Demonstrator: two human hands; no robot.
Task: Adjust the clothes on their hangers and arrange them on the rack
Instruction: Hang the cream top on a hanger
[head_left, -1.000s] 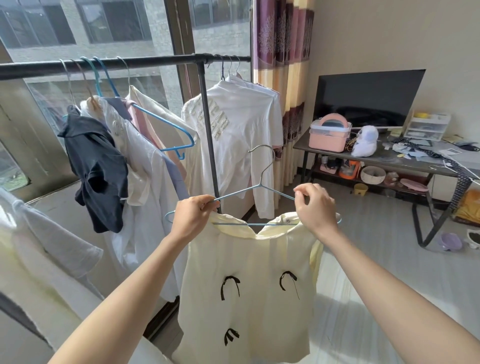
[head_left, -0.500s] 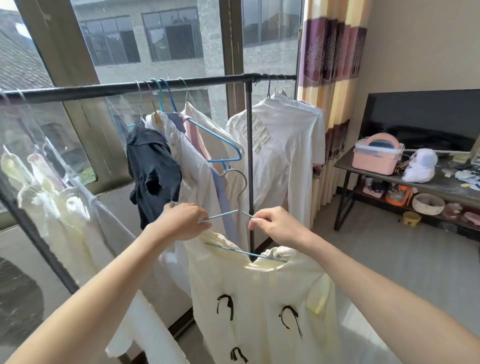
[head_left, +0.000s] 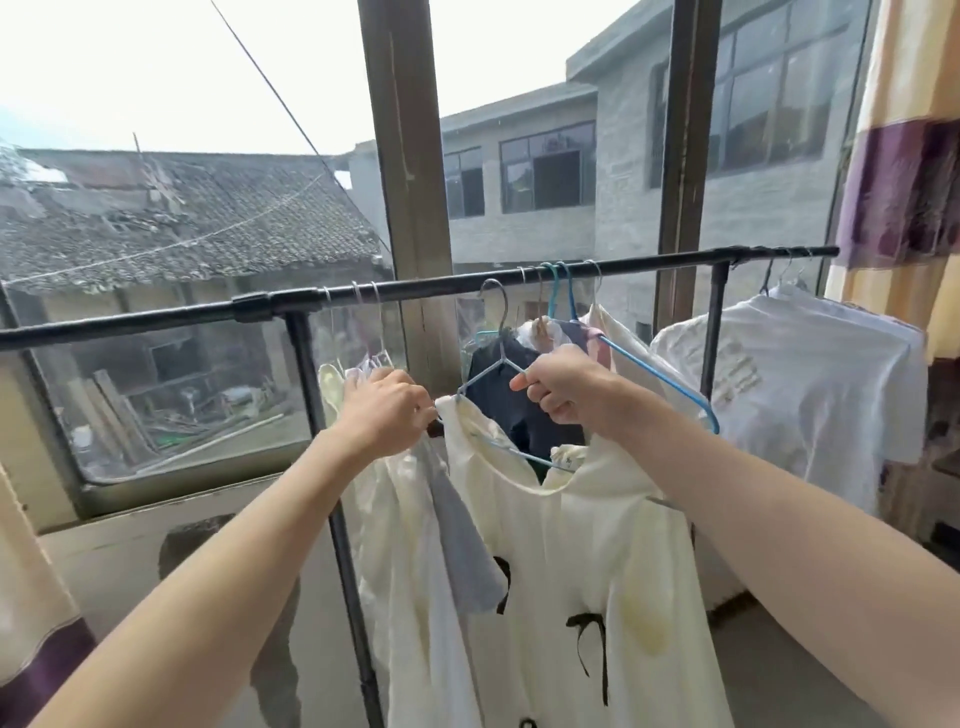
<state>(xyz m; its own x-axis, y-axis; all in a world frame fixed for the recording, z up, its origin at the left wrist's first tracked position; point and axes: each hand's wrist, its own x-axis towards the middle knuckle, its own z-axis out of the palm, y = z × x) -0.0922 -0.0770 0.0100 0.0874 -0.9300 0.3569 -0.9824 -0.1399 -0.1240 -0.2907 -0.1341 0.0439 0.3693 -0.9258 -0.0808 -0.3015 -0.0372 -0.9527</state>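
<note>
Hands, left hand (head_left: 387, 402) and right hand (head_left: 563, 384), are gripping the wire hanger (head_left: 496, 364) carrying the cream blouse (head_left: 571, 545), now lifting its hook just under the rack bar (head_left: 415, 291) for hanging.

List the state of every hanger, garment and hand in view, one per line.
Wire hanger: held up, hook just under the rack bar, not on it.
Cream blouse: on that hanger, collar askew.
Left hand: grip on the hanger's left end.
Right hand: grip on its right arm.
Blue hanger: hooked on, bare.
White shirt: hung.
Dark garment: hung, bunched.
</note>
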